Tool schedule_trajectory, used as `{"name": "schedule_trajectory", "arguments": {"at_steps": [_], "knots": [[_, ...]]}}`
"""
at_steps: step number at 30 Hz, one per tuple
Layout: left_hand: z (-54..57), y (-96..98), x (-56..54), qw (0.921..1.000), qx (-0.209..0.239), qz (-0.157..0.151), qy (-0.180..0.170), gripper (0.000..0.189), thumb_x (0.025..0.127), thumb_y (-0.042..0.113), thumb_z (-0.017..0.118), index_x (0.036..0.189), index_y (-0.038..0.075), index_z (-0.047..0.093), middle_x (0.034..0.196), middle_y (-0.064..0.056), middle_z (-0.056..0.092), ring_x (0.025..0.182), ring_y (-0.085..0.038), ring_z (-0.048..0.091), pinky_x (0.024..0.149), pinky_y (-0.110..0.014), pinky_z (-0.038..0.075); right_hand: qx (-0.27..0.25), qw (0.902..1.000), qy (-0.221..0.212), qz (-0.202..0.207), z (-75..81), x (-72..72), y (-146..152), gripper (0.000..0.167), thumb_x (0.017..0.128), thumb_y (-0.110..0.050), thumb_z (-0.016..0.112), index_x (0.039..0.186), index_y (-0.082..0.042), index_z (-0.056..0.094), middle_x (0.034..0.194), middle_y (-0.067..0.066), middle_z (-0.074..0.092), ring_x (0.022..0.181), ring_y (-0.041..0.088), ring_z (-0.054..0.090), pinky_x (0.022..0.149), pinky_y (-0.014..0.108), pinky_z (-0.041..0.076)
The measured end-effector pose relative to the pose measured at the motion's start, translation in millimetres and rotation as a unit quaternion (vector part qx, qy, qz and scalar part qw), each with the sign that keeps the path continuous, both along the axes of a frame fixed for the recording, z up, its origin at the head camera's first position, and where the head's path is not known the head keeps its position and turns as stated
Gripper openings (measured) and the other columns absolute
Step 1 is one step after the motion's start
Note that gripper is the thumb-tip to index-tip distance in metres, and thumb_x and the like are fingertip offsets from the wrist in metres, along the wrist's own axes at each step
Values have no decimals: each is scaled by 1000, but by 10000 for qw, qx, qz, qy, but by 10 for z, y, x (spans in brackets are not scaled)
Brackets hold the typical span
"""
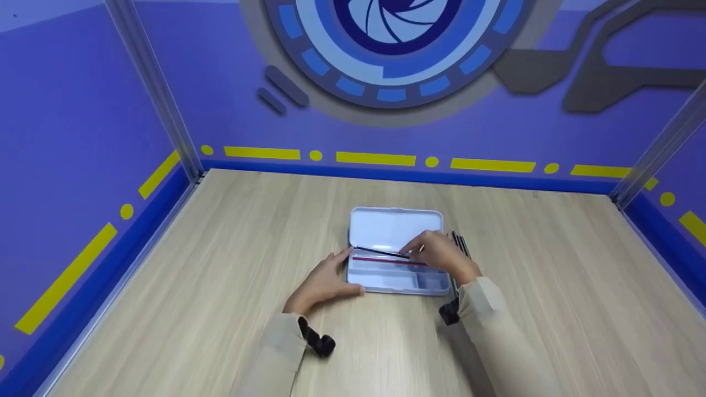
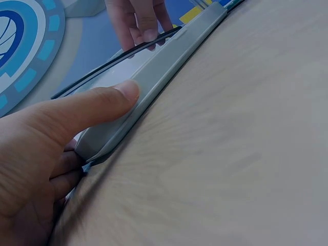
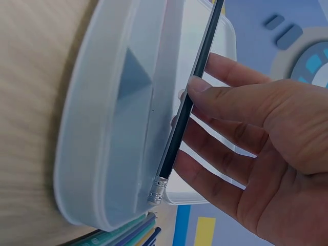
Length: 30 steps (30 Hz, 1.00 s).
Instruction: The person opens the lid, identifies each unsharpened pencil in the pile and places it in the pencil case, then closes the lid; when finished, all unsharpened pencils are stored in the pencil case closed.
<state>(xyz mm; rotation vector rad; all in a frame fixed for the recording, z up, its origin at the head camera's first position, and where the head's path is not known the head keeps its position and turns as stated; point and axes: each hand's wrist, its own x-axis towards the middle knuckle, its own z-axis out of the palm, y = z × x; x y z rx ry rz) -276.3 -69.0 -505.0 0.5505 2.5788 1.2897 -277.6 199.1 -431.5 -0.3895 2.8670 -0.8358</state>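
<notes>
A pale plastic pencil case [image 1: 386,282] lies on the table with its lid [image 1: 394,226] raised at the back. My right hand [image 1: 438,253] pinches a black pencil [image 3: 179,125] between thumb and fingers, over the back part of the case; its silver end [image 3: 158,189] is plain in the right wrist view. A red pencil [image 1: 386,260] lies inside the case, just in front of the black one. My left hand [image 1: 325,278] grips the case's left side, thumb [image 2: 110,102] on the front wall and other fingers along the left edge.
Several more pencils [image 1: 461,242] lie on the table just right of the case, partly hidden by the right hand and sleeve. Wood-grain table [image 1: 231,248] surrounds the case. Blue-purple panels [image 1: 220,99] wall in the back and sides.
</notes>
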Motion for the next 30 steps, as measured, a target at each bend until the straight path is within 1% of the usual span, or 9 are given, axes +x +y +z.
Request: {"name": "schedule_trajectory", "arguments": {"at_steps": [3, 5, 8, 17, 24, 26, 30], "knots": [[1, 4, 3, 10000, 13, 12, 20, 102, 66, 43, 86, 151, 20, 34, 153, -20, 33, 143, -45, 19, 115, -56, 23, 25, 10000, 19, 73, -23, 0, -9, 27, 81, 8, 66, 96, -11, 79, 100, 5, 75, 92, 19, 67, 86, 42, 55], [3, 3, 4, 10000, 28, 6, 32, 101, 66, 42, 86, 151, 21, 34, 153, -20, 34, 143, -45, 20, 115, -56, 24, 59, 10000, -17, 50, -34, -1, -20, 28, 80, 9, 66, 96, -11, 79, 99, 5, 75, 90, 17, 67, 85, 41, 55], [3, 0, 9, 10000, -3, 16, -1, 101, 66, 43, 85, 151, 22, 33, 153, -18, 34, 144, -44, 19, 115, -56, 23, 121, 9999, -106, -25, -53, 5, -38, 29, 80, 9, 66, 96, -11, 79, 101, 5, 75, 88, 15, 65, 86, 41, 55], [3, -6, 10, 9999, 63, 16, -77, 102, 67, 43, 86, 151, 23, 32, 154, -13, 33, 145, -42, 16, 116, -56, 21, 141, 9999, -74, -14, -106, 5, -62, 27, 80, 7, 69, 96, -13, 79, 98, 3, 75, 90, 16, 67, 87, 42, 55], [25, 3, 2, 9999, -27, 60, -94, 101, 67, 45, 85, 151, 22, 33, 155, -20, 28, 144, -44, 19, 115, -57, 22, 10, 9999, 144, 92, -82, 5, -37, 23, 79, 7, 68, 94, -7, 78, 92, 8, 75, 76, 14, 61, 75, 37, 56], [26, -1, 8, 9999, -49, 75, -119, 101, 67, 45, 85, 151, 22, 33, 155, -22, 27, 144, -44, 19, 115, -58, 22, -48, 9998, 159, 87, -69, 8, -24, 22, 79, 6, 68, 95, -6, 78, 92, 8, 75, 76, 14, 61, 75, 37, 56], [11, -10, 20, 9999, -77, 55, -126, 102, 66, 45, 85, 151, 22, 33, 155, -25, 26, 143, -46, 20, 114, -59, 23, -21, 9998, 182, 79, -38, 22, 27, 20, 81, 3, 69, 97, -5, 77, 93, 9, 74, 82, 17, 64, 78, 40, 56]]}}
